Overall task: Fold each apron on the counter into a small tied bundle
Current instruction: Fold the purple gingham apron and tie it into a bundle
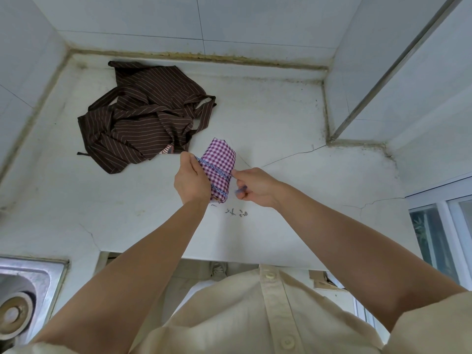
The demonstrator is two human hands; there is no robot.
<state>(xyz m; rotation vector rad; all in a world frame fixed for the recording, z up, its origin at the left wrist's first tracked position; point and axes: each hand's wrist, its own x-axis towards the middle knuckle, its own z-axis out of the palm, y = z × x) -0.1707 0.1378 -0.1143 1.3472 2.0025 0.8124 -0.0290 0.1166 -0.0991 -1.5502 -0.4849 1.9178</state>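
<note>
While the left hand [191, 181] grips the checked apron roll [221, 159] at mid-counter and the right hand [255, 187] pinches its strap [216, 170], open counter [293, 118] stretches rightward; the striped apron [143, 116] lies crumpled back-left.

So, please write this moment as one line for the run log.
step: tying checked bundle | left hand: holds bundle | right hand: pinches strap | brown striped apron: crumpled, unfolded, on counter

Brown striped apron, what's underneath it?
A bit of red-and-white striped cloth peeks from under the near edge of the brown striped apron; the rest is covered, so I cannot tell what it is.
</note>
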